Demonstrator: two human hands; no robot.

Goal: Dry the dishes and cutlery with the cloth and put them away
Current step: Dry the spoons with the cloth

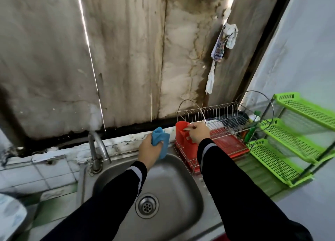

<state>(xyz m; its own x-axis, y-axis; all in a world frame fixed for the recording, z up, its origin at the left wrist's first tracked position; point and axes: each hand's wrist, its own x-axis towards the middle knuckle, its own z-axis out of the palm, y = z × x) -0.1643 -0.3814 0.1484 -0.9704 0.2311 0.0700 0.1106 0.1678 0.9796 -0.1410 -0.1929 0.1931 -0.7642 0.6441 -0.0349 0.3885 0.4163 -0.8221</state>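
Note:
My left hand (149, 151) holds a bunched blue cloth (161, 138) above the far rim of the steel sink (192, 184). My right hand (198, 134) is at the top of the red cutlery holder (182, 137) on the wire dish rack (223, 117). Its fingers pinch a thin piece of cutlery (186, 129) at the holder's mouth; what kind it is cannot be told. The rack stands on a red drip tray (228, 144) to the right of the sink. A white dish (214, 124) lies in the rack behind my hand.
A curved tap (97, 146) rises at the sink's back left. A green three-tier plastic shelf (293, 132) stands to the right of the rack, with a green bottle (252, 130) between them. Rags (223, 45) hang on the stained wall. A patterned dish (10, 215) sits at far left.

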